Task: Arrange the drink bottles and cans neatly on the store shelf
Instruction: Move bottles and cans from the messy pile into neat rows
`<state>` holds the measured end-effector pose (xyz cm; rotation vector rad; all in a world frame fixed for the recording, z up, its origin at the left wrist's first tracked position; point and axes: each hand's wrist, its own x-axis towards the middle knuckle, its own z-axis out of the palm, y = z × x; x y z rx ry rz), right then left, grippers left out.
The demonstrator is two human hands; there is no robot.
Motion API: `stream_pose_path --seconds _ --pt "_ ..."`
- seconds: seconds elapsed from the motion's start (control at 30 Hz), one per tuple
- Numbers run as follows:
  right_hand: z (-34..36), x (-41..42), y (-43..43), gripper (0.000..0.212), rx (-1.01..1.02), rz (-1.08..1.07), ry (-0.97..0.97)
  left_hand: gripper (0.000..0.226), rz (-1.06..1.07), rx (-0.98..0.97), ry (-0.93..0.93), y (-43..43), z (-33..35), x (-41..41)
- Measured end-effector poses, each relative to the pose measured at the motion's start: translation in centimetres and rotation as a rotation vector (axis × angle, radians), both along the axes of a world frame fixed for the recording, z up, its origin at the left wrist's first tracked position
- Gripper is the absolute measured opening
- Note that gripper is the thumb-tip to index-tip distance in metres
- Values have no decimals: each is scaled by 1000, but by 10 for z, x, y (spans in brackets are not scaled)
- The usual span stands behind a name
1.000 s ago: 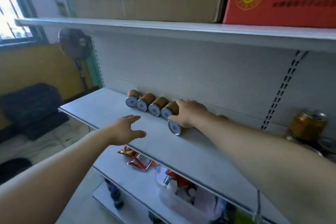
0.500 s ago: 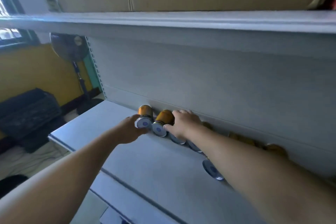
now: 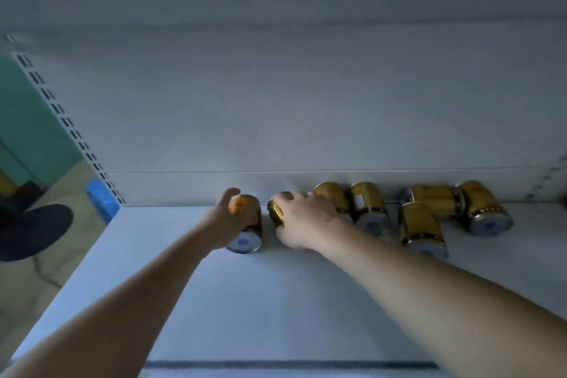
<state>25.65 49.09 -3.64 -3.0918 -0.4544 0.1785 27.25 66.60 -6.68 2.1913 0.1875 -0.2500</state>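
On the pale grey metal shelf (image 3: 276,301), seven golden metal drink cans lie on their sides along the back edge, close to the grey back panel (image 3: 276,101). The left hand (image 3: 228,224) grips the leftmost can (image 3: 249,238), with fingers and thumb curled round its body; the silver end of this can faces the front edge. Just beside it on the right, the right hand (image 3: 306,224) holds the second can (image 3: 276,210), with the fingers curled over it. Two more cans (image 3: 368,209) lie to the right of this hand, side by side, silver ends to the front. Nearer to the right edge, three cans (image 3: 422,227) make a loose group: one is in front, one lies crosswise behind it, and one is at the right. Beyond the left edge, a blue plastic object (image 3: 101,196) and a black round base (image 3: 33,230) are on the floor.
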Motion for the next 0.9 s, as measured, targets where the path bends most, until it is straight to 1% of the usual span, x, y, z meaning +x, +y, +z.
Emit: stream_pose_path --seconds 0.13,0.17,0.2,0.23,0.27,0.3,0.37,0.4,0.43,0.47,0.5,0.53,0.57,0.63,0.7,0.77,0.83,0.9 --pt "-19 -33 15 60 23 -95 -82 80 -121 -56 -118 17 -10 -35" --pt "-24 -38 16 63 35 -131 -99 81 -99 -105 -133 19 -13 -43" --pt "-27 -41 15 65 81 -163 -107 81 -59 -197 -144 21 -15 -50" --pt "-28 -46 12 66 179 -201 -104 81 -10 -314 -159 22 -17 -58" --pt "-30 -51 8 67 330 -252 -85 81 34 -431 -170 21 -16 -67" --pt "-30 -59 2 69 532 -321 -50 83 69 -545 -175 19 -17 -76" --pt "-29 -79 -12 73 1067 -481 42 88 119 -774 -140 9 -15 -93" --pt "-27 -89 -22 67 1342 -549 74 86 130 -869 -100 0 -12 -101" --pt "-23 -100 -33 54 1577 -614 102 77 119 -941 -61 -11 -7 -107" --pt "-18 -110 -46 38 1753 -677 139 65 74 -984 -26 -27 0 -112" --pt "-12 -120 -60 25 1884 -731 174 54 9 -1019 4 -44 7 -117" --pt "-9 -131 -77 18 1986 -775 192 49 -53 -1049 27 -63 14 -122" --pt "-5 -143 -96 17 2065 -803 194 48 -100 -1077 42 -84 20 -127" --pt "4 -169 -136 25 2125 -827 152 50 -165 -1113 63 -130 32 -136" --pt "15 -198 -177 38 2098 -823 75 51 -241 -1126 80 -180 43 -150" --pt "26 -231 -219 49 2046 -805 -42 53 -325 -1116 114 -233 51 -166" --pt "33 -262 -261 54 1974 -801 -184 56 -385 -1099 144 -284 56 -184" --pt "36 -293 -299 57 1850 -828 -325 50 -428 -1059 141 -332 61 -202"
